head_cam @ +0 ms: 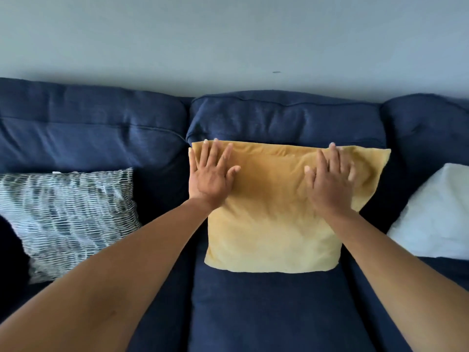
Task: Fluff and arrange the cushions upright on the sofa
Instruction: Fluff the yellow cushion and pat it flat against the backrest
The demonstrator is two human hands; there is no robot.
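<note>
Your left hand and right hand lie spread flat near the top edge of the yellow cushion; bare sofa seat lies below them.

The yellow cushion is square, soft and a little creased; it stands upright on the middle seat of the sofa, leaning back against the middle back pad; its top corners flare outward; its lower edge rests on the seat. The patterned cushion, white with dark broken stripes, leans upright against the left back pad, tilted slightly, well apart from the yellow one. The white cushion slants against the right back pad, partly cut off by the frame edge. The sofa is dark blue fabric with three back pads.
</note>
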